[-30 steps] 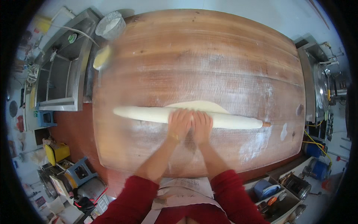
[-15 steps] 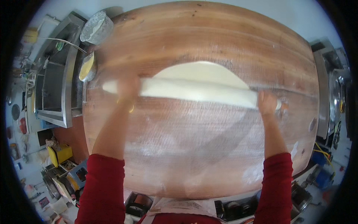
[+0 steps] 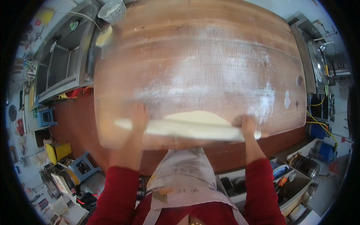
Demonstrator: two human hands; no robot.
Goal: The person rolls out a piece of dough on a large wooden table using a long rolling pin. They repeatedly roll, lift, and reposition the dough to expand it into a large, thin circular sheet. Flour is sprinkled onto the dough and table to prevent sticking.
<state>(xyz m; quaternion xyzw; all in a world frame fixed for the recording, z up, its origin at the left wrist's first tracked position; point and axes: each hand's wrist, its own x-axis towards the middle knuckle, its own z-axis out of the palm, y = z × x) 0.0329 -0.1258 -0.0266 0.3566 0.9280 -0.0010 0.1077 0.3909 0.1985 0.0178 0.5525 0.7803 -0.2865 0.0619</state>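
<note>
A long rolling pin with a sheet of pale dough wound round it lies across the table, close to its near edge. A flap of the dough sheet lies flat on the wood just beyond the roll. My left hand, blurred by motion, is on the roll near its left end. Near the other end my right hand is closed over the roll. The wood of the pin is mostly hidden under dough and hands.
The wooden table is dusted with white flour. At its far left are a flour-covered bowl and a yellow-filled scoop. Metal sinks or counters stand left, metal equipment right. My white apron touches the near side.
Both hands have brought the dough-wrapped pin from mid-table to the near edge. The flat flap looks smaller now. My view has tilted, showing more apron and floor.
</note>
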